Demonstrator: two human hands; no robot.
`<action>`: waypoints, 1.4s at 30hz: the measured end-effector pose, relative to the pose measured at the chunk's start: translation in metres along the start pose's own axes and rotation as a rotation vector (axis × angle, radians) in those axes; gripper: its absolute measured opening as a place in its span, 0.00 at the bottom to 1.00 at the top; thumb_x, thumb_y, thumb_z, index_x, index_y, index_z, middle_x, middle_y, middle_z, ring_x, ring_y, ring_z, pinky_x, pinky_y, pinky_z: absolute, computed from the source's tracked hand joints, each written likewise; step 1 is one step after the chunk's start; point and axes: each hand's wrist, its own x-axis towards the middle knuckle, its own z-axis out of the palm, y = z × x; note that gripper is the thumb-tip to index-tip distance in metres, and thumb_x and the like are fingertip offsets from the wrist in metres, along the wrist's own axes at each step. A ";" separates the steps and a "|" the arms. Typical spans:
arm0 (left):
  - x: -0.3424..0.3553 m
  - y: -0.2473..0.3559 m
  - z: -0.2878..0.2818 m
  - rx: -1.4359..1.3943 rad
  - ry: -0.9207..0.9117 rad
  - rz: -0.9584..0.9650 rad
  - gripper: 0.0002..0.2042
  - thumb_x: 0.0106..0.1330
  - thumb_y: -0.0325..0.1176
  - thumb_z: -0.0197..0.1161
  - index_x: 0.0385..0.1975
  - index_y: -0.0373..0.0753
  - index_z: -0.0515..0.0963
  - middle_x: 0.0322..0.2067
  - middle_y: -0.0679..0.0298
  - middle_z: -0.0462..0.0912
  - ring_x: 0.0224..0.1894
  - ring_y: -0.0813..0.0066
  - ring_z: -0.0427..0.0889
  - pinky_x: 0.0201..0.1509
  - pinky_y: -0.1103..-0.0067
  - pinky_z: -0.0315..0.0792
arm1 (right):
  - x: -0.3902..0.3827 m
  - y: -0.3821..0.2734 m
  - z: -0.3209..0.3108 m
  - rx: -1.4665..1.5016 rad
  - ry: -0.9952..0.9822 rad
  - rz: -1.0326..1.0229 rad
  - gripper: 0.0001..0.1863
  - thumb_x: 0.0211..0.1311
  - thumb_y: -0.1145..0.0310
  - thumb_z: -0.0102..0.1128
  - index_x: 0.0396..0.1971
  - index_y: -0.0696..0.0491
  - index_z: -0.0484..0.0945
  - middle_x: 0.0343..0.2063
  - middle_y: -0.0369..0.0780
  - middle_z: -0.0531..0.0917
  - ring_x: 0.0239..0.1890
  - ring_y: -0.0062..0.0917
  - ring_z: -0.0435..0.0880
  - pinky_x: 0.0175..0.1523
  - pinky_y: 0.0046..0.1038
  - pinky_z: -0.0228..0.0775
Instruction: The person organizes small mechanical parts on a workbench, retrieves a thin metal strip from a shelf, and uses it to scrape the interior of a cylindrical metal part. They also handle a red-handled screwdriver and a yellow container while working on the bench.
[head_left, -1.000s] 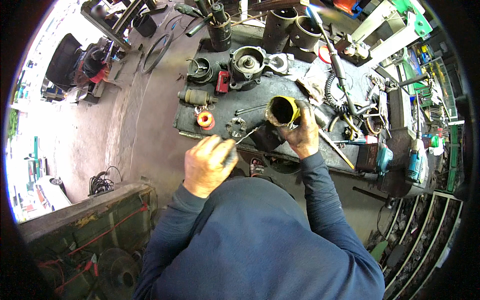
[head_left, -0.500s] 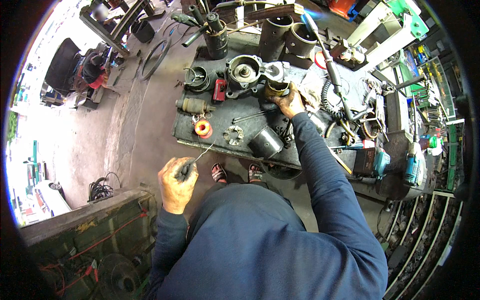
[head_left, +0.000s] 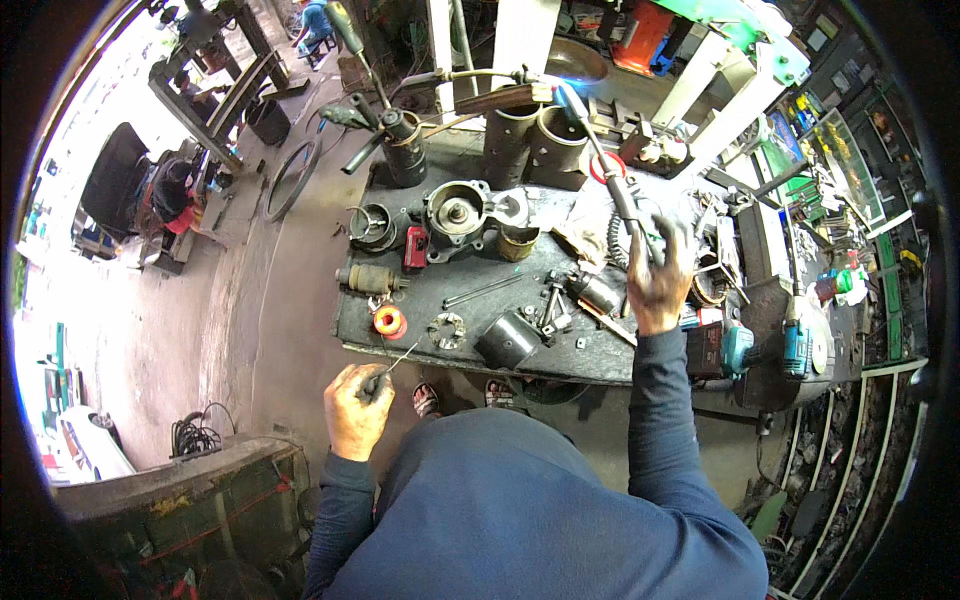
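Observation:
My left hand point(head_left: 358, 412) is closed round the dark handle of a thin pointed metal tool point(head_left: 404, 356), held low in front of the bench edge. Over the right part of the bench, my right hand point(head_left: 660, 282) has its fingers spread, close to the lower end of a gas torch point(head_left: 619, 196). Whether the fingers touch the torch, I cannot tell. The torch leans on a rest, with a blue glow at its tip. A small brownish-yellow cup point(head_left: 517, 243) stands beside a round metal motor housing point(head_left: 456, 212).
On the dark bench point(head_left: 410, 295) lie an orange-red spool point(head_left: 389, 321), a notched ring point(head_left: 447, 330), a black cylinder point(head_left: 508, 341) and a cylindrical armature point(head_left: 372, 279). A pot of tools point(head_left: 404, 150) stands at the back left. Power tools point(head_left: 797, 345) lie at the right.
My right hand has let go of the brownish-yellow cup and moved right to the torch's lower end. The left hand keeps the pointed tool. The view has shifted, showing more of the background.

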 end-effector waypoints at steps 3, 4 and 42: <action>0.013 0.011 0.010 0.027 -0.040 0.081 0.08 0.55 0.23 0.70 0.35 0.33 0.84 0.30 0.55 0.85 0.30 0.59 0.85 0.35 0.70 0.78 | 0.036 0.004 0.012 -0.202 -0.047 -0.009 0.19 0.64 0.63 0.69 0.51 0.56 0.79 0.45 0.50 0.83 0.45 0.48 0.83 0.50 0.44 0.76; 0.015 0.014 0.012 0.035 -0.039 0.101 0.08 0.55 0.23 0.70 0.35 0.33 0.84 0.30 0.55 0.85 0.30 0.58 0.85 0.35 0.70 0.78 | 0.042 -0.001 0.012 -0.177 -0.036 -0.046 0.19 0.63 0.64 0.69 0.50 0.56 0.79 0.45 0.50 0.82 0.45 0.47 0.83 0.51 0.43 0.75; 0.032 -0.028 -0.005 -0.010 -0.082 0.203 0.07 0.55 0.25 0.70 0.33 0.35 0.84 0.30 0.55 0.84 0.31 0.53 0.84 0.37 0.66 0.78 | 0.030 0.008 0.036 -0.431 -0.214 0.068 0.34 0.61 0.49 0.70 0.56 0.61 0.74 0.47 0.57 0.80 0.50 0.53 0.80 0.54 0.48 0.75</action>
